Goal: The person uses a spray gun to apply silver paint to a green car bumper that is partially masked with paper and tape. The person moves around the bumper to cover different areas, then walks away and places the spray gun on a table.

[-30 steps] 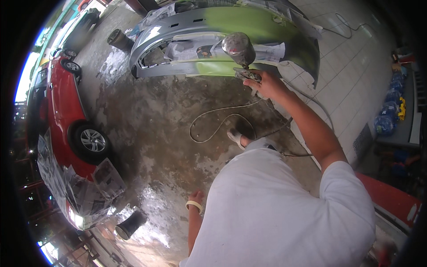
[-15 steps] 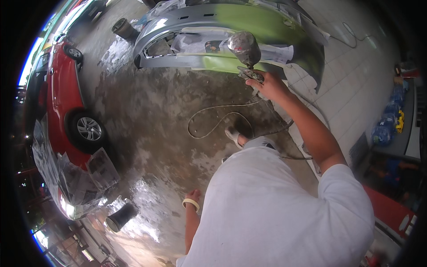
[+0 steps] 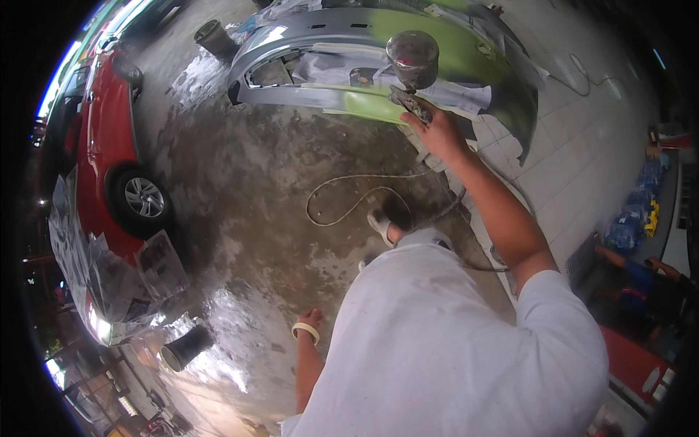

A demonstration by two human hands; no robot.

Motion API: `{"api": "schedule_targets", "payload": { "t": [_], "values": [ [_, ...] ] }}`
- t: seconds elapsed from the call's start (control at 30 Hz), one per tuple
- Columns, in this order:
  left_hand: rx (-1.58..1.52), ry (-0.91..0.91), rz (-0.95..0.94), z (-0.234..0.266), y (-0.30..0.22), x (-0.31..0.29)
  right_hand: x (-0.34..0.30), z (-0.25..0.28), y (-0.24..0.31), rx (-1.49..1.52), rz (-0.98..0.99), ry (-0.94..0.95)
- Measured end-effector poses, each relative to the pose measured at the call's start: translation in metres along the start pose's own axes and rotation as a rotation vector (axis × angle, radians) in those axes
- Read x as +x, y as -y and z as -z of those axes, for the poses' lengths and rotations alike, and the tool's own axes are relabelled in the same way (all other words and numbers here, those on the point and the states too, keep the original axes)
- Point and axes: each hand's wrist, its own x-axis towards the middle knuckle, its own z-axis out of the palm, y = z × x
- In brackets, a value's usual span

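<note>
My right hand (image 3: pixel 439 132) is closed round a spray gun (image 3: pixel 411 104) with a paint-stained metal cup (image 3: pixel 413 60) on top. The gun is held in front of a car bumper (image 3: pixel 349 98), apart from its near edge as far as I can tell. Patchy grey and bright green paint covers the bumper, and sheets of paper (image 3: pixel 328 67) show in its openings. A pale hose (image 3: pixel 349 177) loops over the ground below the gun. Lower down, my left hand (image 3: pixel 309 318) hangs by my side with curled fingers and nothing visible in it; a pale band circles that wrist.
A red car (image 3: pixel 109 131) stands at the left, its front end masked with sheeting (image 3: pixel 120 280). Dark buckets (image 3: pixel 186 348) (image 3: pixel 213 36) stand on the wet, stained floor. Pale tiles (image 3: pixel 568 138) lie to the right, with wrapped blue bottles (image 3: pixel 630 226) and a person (image 3: pixel 655 291) beyond.
My right hand and the spray gun have moved a little away from me and to the right. The person at the right edge now shows more clearly. My left hand stays low.
</note>
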Motion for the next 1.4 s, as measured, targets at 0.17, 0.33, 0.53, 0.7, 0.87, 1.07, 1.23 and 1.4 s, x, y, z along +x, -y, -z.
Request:
{"api": "schedule_targets", "payload": {
  "t": [0.17, 0.33, 0.53, 0.7, 0.87, 1.07, 1.23, 1.4],
  "values": [
    [-0.038, 0.032, 0.007, -0.011, 0.001, 0.003, -0.008, -0.007, -0.010, -0.030, -0.092, 0.154],
    [-0.005, 0.039, 0.009, -0.014, 0.007, 0.003, -0.017, -0.012, -0.013, -0.085, -0.169, 0.333],
    [0.147, -0.011, 0.046, -0.017, -0.020, -0.011, -0.004, -0.014, -0.010, -0.067, -0.065, 0.240],
    [0.097, -0.005, 0.017, -0.012, -0.014, -0.004, 0.014, -0.026, -0.005, -0.017, 0.008, 0.019],
    [0.084, -0.003, 0.018, -0.024, -0.017, -0.006, 0.009, -0.034, -0.007, -0.048, 0.003, 0.061],
    [0.078, 0.014, 0.012, -0.032, -0.011, -0.009, 0.000, -0.033, 0.008, -0.082, -0.130, 0.347],
    [0.089, -0.017, 0.029, -0.037, -0.028, -0.018, 0.010, -0.044, -0.002, -0.089, -0.031, 0.201],
    [0.016, -0.007, 0.026, -0.034, -0.023, -0.016, 0.028, -0.045, 0.010, -0.028, -0.143, 0.117]
  ]
}}
